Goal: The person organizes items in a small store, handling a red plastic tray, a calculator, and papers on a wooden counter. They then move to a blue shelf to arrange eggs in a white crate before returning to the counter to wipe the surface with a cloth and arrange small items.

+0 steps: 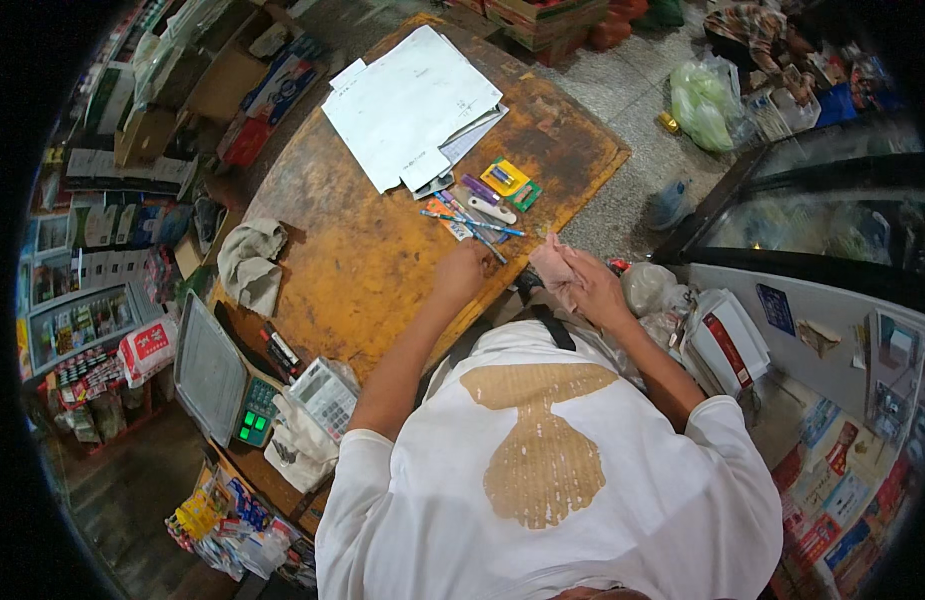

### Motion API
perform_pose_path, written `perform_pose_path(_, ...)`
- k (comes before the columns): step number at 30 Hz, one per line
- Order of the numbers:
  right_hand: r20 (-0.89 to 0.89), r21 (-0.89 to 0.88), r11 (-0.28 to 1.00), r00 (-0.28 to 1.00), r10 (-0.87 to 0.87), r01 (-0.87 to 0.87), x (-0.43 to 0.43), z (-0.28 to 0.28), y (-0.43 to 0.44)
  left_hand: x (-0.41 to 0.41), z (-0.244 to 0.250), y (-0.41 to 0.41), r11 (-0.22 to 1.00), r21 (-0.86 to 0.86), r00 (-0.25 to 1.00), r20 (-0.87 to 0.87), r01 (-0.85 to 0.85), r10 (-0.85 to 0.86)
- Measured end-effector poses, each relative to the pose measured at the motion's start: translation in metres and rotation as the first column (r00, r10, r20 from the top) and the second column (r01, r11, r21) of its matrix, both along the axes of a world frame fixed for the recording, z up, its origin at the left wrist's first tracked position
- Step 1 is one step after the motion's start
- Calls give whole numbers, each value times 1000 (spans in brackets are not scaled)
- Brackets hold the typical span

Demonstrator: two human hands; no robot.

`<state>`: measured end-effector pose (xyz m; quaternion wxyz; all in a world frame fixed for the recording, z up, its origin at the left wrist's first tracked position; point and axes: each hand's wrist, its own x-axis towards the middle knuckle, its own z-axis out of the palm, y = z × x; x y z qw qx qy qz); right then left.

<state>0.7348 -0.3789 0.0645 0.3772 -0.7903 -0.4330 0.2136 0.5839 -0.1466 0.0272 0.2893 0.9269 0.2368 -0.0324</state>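
Observation:
My right hand (596,291) grips a crumpled pink cloth (556,268) just off the right edge of a worn wooden table (342,277). My left hand (461,266) rests at the tabletop with its fingers curled, and its inner side is hidden. Just beyond it lies a loose group: pencils (473,220), a purple marker (480,189), a white-handled tool (492,211) and a yellow-and-green battery pack (511,183). Whether the left fingers touch a pencil is unclear. White papers (413,109) bearing some handwriting lie stacked farther back.
A grey cloth (254,264) lies at the table's left. Nearer me stand a weighing scale (214,375), a calculator (326,397) and markers (281,349). Plastic bags (650,289) sit right of my hand. A person (755,37) crouches at the upper right beside a bag of greens (704,105).

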Motion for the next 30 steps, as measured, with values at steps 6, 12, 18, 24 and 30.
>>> perform_pose_path(6, 0, 4, 1000, 1000, -8, 8, 4, -12, -7, 11, -15, 10, 1000, -30, 999, 52, -5, 7)
perform_pose_path(12, 19, -1, 1000, 1000, -22, 23, 4, -19, -11, 22, -11, 20, 990, 120, 997, 30, 73, -78)
perform_pose_path(18, 16, 35, 999, 1000, -7, 6, 0, -16, -1, 39, -2, 30, 989, 131, 997, -32, 74, -70)
perform_pose_path(24, 241, -27, 933, 903, 356, -360, -27, 14, 58, 32, -15, 39, 999, -4, 983, 174, -52, 52)
perform_pose_path(30, 437, -281, 798, 669, 601, -533, -54, -12, 92, 12, -5, 30, 996, 89, 1000, -3, -1, 2)
